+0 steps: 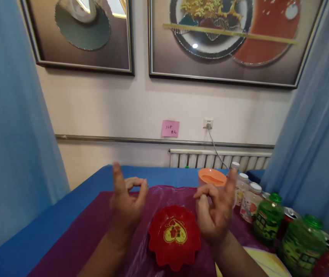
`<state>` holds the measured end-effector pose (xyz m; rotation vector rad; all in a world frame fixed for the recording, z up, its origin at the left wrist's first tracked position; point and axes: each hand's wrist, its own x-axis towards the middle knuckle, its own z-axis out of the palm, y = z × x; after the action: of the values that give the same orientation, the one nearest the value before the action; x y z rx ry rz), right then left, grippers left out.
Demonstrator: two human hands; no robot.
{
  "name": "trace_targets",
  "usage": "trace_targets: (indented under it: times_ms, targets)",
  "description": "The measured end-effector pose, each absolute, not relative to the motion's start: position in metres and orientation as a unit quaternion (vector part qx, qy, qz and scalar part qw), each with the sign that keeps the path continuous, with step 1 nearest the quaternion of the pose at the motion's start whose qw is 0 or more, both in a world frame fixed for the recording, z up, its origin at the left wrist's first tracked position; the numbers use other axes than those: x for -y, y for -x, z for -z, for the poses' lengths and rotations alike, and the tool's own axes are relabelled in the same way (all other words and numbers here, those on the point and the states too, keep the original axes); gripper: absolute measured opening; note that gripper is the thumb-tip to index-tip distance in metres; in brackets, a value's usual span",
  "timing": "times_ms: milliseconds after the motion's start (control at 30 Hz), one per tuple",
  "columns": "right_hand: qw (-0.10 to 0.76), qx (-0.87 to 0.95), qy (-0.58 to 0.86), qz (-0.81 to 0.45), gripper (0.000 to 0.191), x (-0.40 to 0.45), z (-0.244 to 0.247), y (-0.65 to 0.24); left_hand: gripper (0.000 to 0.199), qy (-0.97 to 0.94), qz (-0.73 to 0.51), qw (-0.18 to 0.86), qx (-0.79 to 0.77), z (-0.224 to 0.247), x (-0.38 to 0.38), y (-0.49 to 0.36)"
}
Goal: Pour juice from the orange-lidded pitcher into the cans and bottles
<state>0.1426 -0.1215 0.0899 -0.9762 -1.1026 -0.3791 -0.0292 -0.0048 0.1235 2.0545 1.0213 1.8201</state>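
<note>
My left hand is raised above the purple sheet, left of a red scalloped plate. Its thumb and index finger meet in a ring, with nothing visible between them, while other fingers point up. On the plate's right side my right hand makes a similar pinch, also with nothing visible in it, its raised fingers partly covering an orange bowl. Neither hand touches the plate, which bears a yellow heart-shaped print in its middle.
On the right stand clear jars with white lids, green plastic bottles and drink cans. A yellow sheet lies near my right forearm. Purple plastic covers part of the blue table. Blue curtains flank the wall.
</note>
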Motion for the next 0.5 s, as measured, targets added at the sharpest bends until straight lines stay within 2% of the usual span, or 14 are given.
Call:
trace_targets:
  times_ms: [133,300,500]
  targets:
    - [0.706,0.460,0.519,0.142,0.087,0.098,-0.079,-0.160,0.093,-0.713,-0.574,0.102,-0.391,-0.121,-0.018,0.023]
    - [0.705,0.468,0.511,0.152,0.087,0.093,-0.070,-0.164,0.091,-0.715,-0.608,0.061,-0.339,-0.120,-0.009,0.021]
    - [0.702,0.472,0.516,0.136,0.086,0.093,-0.068,-0.166,0.092,-0.715,-0.610,0.084,-0.332,-0.119,-0.005,0.019]
